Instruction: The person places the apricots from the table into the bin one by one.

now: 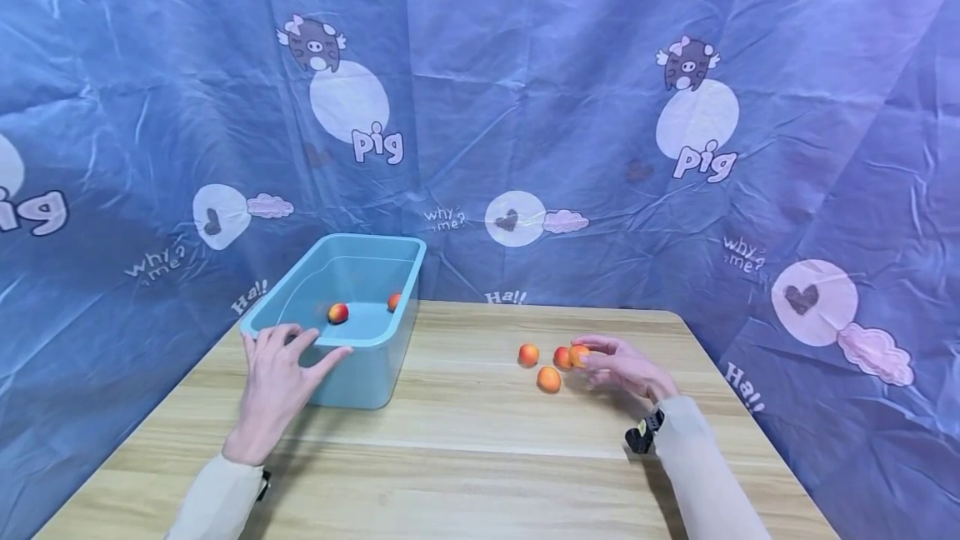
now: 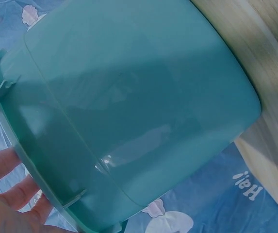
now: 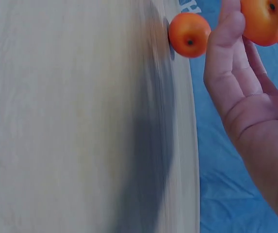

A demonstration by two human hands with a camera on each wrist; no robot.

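Note:
In the head view my left hand [image 1: 276, 377] holds the near rim of a light blue plastic bin [image 1: 356, 377], fingers bent over the edge and thumb spread to the right. The left wrist view shows those fingers [image 2: 2, 164] at the rim, their tips hidden behind it. My right hand [image 1: 622, 367] pinches a small round orange-red fruit [image 1: 579, 356] between thumb and fingers. Close beside it on the table are three similar fruits, a redder one [image 1: 562, 357], an orange one [image 1: 549, 379] and another [image 1: 528, 354]. Inside the bin lie two fruits, one [image 1: 338, 313] partly red.
A wood-grain table [image 1: 480, 473] carries the bin on its left side and the loose fruits right of the middle. Behind and at both sides hangs a blue printed cloth [image 1: 465, 107], close to the table's far edge.

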